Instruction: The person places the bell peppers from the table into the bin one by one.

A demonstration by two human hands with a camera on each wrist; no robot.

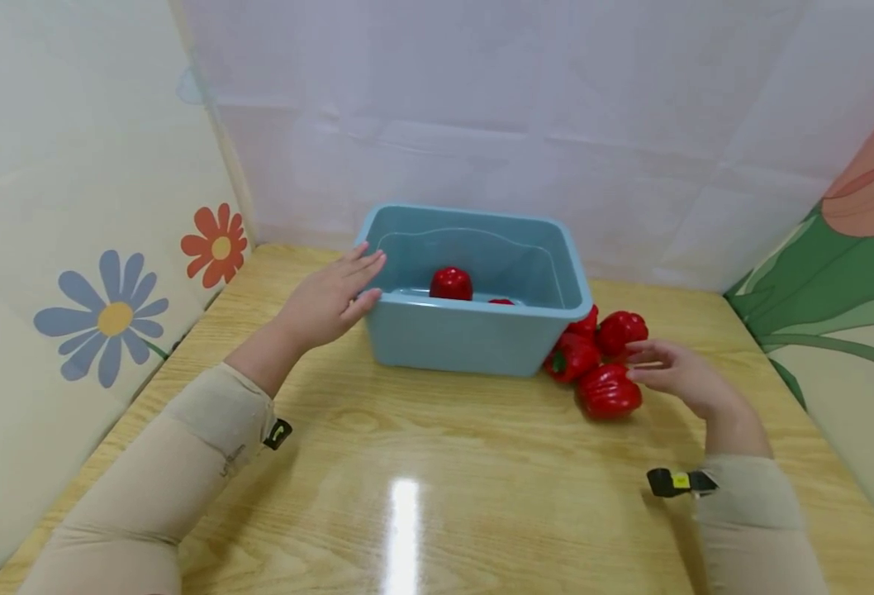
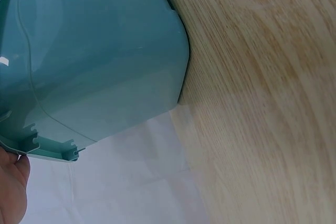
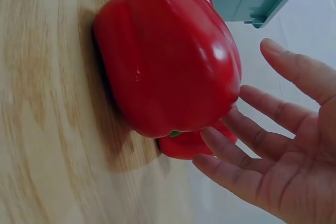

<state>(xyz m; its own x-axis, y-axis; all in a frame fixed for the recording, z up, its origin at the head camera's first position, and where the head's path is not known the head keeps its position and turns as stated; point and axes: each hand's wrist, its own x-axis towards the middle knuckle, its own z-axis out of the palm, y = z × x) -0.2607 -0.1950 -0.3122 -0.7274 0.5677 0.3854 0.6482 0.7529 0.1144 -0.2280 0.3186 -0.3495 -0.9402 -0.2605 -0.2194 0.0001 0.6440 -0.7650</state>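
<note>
1. Table: wood-grained; carries the bin and the loose peppers.
2. Blue bin: upright, towards the back of the table. Two red items lie inside: a pepper and a second red piece, mostly hidden by the front wall.
3. Left hand: at the bin's left rim, fingers extended across the edge, no pepper held. Well apart from the loose peppers, with the bin between.
4. Right hand: just right of the loose group; clearly the nearer hand. Fingers spread and slightly bent, thumb apart, grip wide, nothing held. Fingertips point left at the peppers; contact cannot be confirmed.
5. Loose group: beside the bin's right front corner, between bin and right hand. Includes a stem-side pepper, a rear pepper and one partly hidden behind.
6. Front pepper: on the table, just left of and slightly nearer the person than the right fingertips. Appears slightly longer side to side, so its right end faces the hand.
</note>
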